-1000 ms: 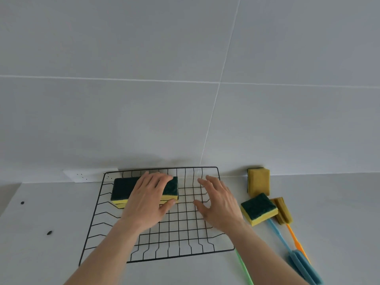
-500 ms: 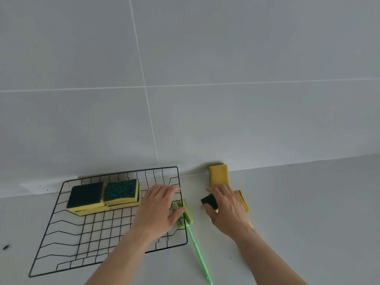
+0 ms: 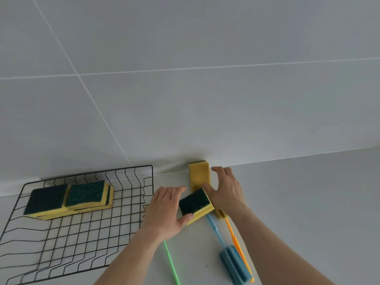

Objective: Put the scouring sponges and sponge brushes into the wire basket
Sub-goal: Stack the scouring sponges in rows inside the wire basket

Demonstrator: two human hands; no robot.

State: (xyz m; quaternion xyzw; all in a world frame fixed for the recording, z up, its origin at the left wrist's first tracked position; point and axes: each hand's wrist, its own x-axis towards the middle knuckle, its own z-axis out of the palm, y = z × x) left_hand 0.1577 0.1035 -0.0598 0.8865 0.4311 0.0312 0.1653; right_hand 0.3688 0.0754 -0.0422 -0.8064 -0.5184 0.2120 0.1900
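The black wire basket (image 3: 131, 204) lies on the counter at the left, with several green-and-yellow scouring sponges (image 3: 82, 195) stacked at its back left. Just right of the basket, my left hand (image 3: 164, 210) grips another green-topped scouring sponge (image 3: 195, 203) between thumb and fingers. My right hand (image 3: 228, 192) is spread beside a yellow sponge (image 3: 199, 174) that lies against the wall, its thumb near the held sponge. A blue sponge brush (image 3: 234, 264), an orange-handled brush (image 3: 236, 243) and a green brush handle (image 3: 170, 262) lie in front; the green brush's head is hidden.
A grey tiled wall (image 3: 205, 99) rises directly behind the basket and the sponges. The pale counter (image 3: 308, 202) stretches away to the right of my right arm.
My left hand has left the green brush head and taken hold of the green-topped sponge. My right hand has let that sponge go and moved back toward the yellow sponge at the wall.
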